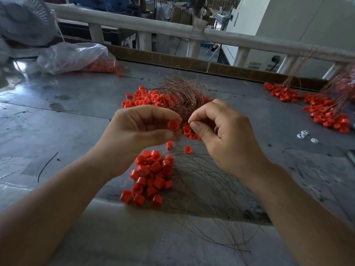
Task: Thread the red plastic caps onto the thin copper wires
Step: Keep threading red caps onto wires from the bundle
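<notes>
A red cap [172, 124] is pinched by the left hand [142, 129], a copper wire [185, 118] at its 3 o'clock by the right hand [221, 135], aligned for threading.

Near the table's [57, 116] edge lies 1 heap of caps [149, 177], wires [203, 192] fanned to its right. Farther off sits another heap [140, 97], a wire tangle [182, 93] on its right. Between the 2 heaps the left hand [138, 129], a cap [172, 124] in it, meets the right hand [221, 131], a wire [186, 117] in it. A bag [73, 56] lies far left, threaded caps [324, 112] far right.
</notes>
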The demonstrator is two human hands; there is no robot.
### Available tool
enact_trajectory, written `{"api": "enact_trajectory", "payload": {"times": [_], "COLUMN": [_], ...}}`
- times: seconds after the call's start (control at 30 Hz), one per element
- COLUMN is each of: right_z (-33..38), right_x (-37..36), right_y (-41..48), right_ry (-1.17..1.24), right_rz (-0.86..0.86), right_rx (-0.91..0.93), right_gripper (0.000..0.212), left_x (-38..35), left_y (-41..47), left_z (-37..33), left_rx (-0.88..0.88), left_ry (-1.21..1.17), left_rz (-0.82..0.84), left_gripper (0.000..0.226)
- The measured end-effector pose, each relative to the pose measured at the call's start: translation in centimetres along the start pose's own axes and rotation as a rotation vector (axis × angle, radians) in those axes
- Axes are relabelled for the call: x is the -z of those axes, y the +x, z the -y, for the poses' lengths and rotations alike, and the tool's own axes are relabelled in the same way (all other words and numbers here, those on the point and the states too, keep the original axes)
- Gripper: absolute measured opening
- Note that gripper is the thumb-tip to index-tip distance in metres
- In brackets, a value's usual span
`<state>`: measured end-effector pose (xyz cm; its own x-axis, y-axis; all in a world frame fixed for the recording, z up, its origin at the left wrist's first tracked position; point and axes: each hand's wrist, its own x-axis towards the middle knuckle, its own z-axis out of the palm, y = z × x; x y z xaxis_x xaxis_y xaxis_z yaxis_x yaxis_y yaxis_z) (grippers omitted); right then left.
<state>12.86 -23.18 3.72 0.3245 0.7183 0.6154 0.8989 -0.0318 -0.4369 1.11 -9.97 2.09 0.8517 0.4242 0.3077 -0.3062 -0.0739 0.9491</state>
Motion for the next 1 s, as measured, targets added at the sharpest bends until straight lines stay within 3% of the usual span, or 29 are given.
{"api": "enact_trajectory", "payload": {"times": [0.17,0.27,0.6,1.0], "right_z": [0.0,0.1,0.7,1.6], "right_x": [0.1,0.2,0.0,-1.3], "right_y": [0.0,0.1,-0.2,-0.7], "right_ry": [0.035,0.053,0.201,0.16], "right_rz": [-0.023,-0.025,0.015,0.072], "right_rx": [-0.032,-0.044,-0.096,-0.069], "right_gripper": [0.006,0.012,0.012,0.009], "left_x": [0.1,0.0,-0.1,-0.6], "left_y": [0.1,0.1,0.0,-0.2], "left_z": [0.0,0.0,0.1,0.0], "left_rx": [0.02,0.028,-0.01,-0.093], "left_ry": [-0.052,0.011,0.111,0.142], "left_rz": [-0.026,-0.046,-0.066,-0.134], "left_gripper": [0.029,0.036,0.029,0.039]}}
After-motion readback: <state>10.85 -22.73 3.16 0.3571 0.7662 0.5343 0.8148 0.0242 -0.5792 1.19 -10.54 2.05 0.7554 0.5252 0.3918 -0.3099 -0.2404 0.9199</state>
